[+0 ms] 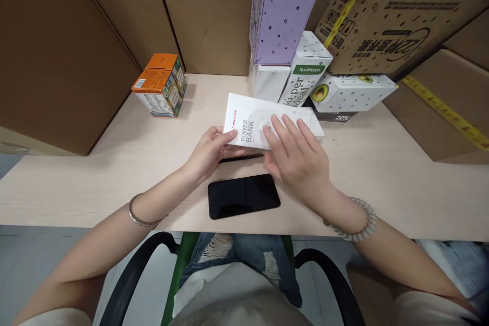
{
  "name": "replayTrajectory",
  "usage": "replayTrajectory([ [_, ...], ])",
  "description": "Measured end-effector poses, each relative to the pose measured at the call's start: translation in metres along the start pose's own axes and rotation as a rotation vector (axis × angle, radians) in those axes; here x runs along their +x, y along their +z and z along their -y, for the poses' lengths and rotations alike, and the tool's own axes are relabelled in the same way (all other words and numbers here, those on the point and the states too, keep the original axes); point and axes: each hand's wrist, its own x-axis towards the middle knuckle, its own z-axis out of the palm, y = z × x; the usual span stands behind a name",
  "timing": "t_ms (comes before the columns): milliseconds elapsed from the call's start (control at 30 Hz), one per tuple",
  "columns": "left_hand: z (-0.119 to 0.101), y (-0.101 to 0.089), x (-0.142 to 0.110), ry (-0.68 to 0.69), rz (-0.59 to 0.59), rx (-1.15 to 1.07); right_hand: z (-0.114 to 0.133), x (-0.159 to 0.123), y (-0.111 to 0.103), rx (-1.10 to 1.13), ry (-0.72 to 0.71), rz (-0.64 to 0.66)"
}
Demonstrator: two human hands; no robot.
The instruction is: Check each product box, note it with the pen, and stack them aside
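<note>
A white power bank box (256, 121), printed with "POWER BANK", is tilted above the middle of the table. My left hand (216, 150) grips its left end, thumb on the top face and fingers underneath. Across the right part of the box lies my right hand (296, 155), fingers spread flat on its face. Just below the box a thin black pen-like stick (241, 158) rests on the table, partly covered. Nearer to me lies a black smartphone (244, 196), its screen dark.
Two orange boxes (160, 84) stand at the back left. A purple box (282, 20) sits on a white box, beside a NutriMotion box (307, 69). To the right, a large carton (397, 20) rests on an avocado-print box (351, 92). Cardboard boxes (206, 25) wall the table (401, 188).
</note>
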Motion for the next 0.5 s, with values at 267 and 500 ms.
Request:
replayTrajectory([
  [267,0.015,0.002,0.004,-0.081,0.141,-0.045,0.002,-0.002,0.017,0.142,0.056,0.210],
  [500,0.009,-0.002,-0.001,-0.145,0.095,0.257,-0.013,-0.001,0.028,0.073,0.164,0.288],
])
